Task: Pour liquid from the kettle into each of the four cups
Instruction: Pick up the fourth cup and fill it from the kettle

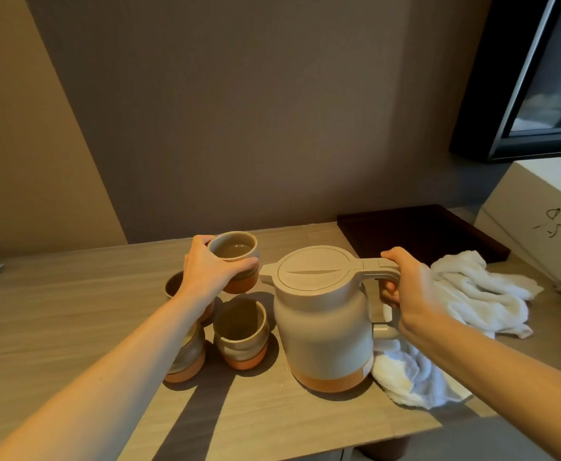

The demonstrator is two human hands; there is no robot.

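Observation:
A beige kettle [322, 324] with an orange base stands upright on the wooden table, lid closed, spout pointing left. My right hand [408, 284] grips its handle. My left hand [210, 272] holds a beige and orange cup [235, 252] lifted just left of the spout; liquid shows inside it. Another cup [240, 331] stands in front of the kettle's left side. A third cup [189, 354] and a fourth cup [174, 284] are partly hidden under my left forearm.
A white towel [472, 294] lies crumpled right of the kettle and partly under it. A dark tray [422, 227] sits at the back right, beside a white box [538, 211]. A screen [538, 78] hangs on the wall. The table's front edge [272, 447] is close.

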